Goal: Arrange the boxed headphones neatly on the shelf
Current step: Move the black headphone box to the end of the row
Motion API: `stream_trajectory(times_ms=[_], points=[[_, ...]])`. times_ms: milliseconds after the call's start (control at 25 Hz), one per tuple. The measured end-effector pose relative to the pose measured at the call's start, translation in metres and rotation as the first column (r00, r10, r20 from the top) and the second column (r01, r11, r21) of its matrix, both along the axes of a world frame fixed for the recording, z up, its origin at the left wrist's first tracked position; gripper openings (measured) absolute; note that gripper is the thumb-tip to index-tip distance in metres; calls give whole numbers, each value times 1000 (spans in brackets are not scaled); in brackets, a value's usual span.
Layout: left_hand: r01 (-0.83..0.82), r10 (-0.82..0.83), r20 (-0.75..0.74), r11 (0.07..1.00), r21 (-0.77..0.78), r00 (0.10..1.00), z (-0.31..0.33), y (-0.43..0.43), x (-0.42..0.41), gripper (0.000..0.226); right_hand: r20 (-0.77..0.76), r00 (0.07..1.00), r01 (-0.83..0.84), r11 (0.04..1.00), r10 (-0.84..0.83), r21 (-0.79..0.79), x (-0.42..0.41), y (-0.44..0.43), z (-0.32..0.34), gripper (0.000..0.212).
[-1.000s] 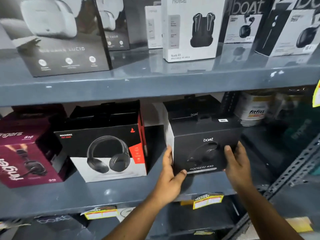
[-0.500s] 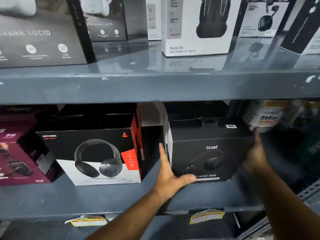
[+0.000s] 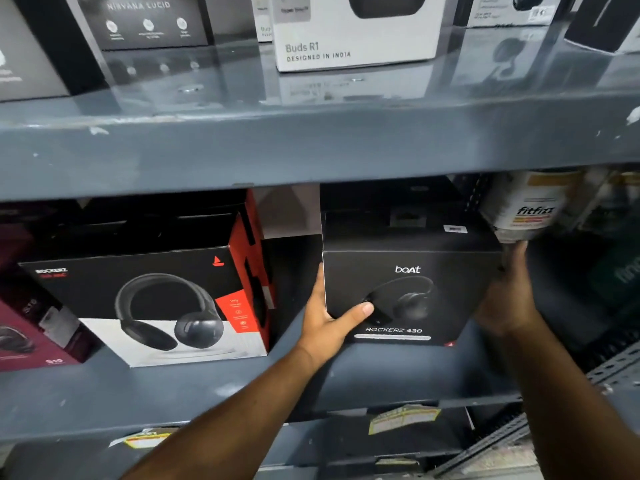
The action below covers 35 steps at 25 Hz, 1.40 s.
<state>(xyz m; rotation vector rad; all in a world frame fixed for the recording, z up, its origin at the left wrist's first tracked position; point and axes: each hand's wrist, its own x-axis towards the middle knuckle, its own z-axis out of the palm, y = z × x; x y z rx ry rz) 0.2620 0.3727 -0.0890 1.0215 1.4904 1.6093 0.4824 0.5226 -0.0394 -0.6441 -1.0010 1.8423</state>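
A black boAt Rockerz 430 headphone box (image 3: 415, 289) stands upright on the middle grey shelf (image 3: 207, 386). My left hand (image 3: 329, 320) grips its left edge, thumb across the front face. My right hand (image 3: 507, 299) lies flat against the box's right side, fingers pointing up and back. To the left, apart from it, stands a black, white and red Rockerz headphone box (image 3: 156, 292), turned slightly. A maroon headphone box (image 3: 31, 327) sits at the far left, partly cut off.
A white fitfizz tub (image 3: 530, 206) hangs tilted just above my right hand. The upper shelf (image 3: 311, 140) carries a white Buds R1 box (image 3: 349, 36) and dark Nirvana Lucid boxes (image 3: 145, 22). Yellow price tags (image 3: 401, 417) stick to the shelf edge. A slotted metal upright (image 3: 613, 368) runs at right.
The view has moved closer and lower. My right hand slid from the box's front corner round to its right side. The box has shifted slightly back and squarer on the shelf.
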Motion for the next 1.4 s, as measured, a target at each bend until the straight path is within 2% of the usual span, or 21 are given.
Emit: stream_trajectory(times_ms=[40,120,280,480,680,800,920,1040,1160,1240,1400], points=[[-4,4,5,1000,8,1000,-1,-1,3,87,-36,998,-60,998,60,-2,3,-6,1,81],[-11,10,22,1000,29,1000,-3,-3,10,89,0,999,-37,999,37,12,2,-14,-3,74],[-15,14,52,999,32,999,-5,-1,14,93,131,976,175,984,-172,-14,-19,-21,-8,69],[9,-12,68,999,50,998,6,2,1,104,112,984,135,991,-137,24,-22,-17,-8,64],[-21,12,74,994,111,997,21,13,1,82,136,964,224,974,-227,41,-23,-9,-7,63],[-62,55,58,990,124,997,27,10,10,83,149,942,310,950,-301,-43,-25,-4,-9,63],[-101,98,29,986,136,995,26,9,16,85,127,940,329,940,-317,-91,-27,-4,-9,75],[-115,114,18,987,111,993,20,12,12,83,95,938,343,935,-335,-93,-26,-1,-10,71],[17,-17,10,999,47,1000,3,6,6,92,86,950,306,950,-301,-62,-24,-8,-16,61],[65,-65,23,998,-18,998,-9,1,5,100,81,962,270,955,-262,-123,-24,-19,-27,60],[-9,12,26,995,-95,1000,-12,3,8,111,143,950,300,937,-278,-176,-29,-28,-29,63]])
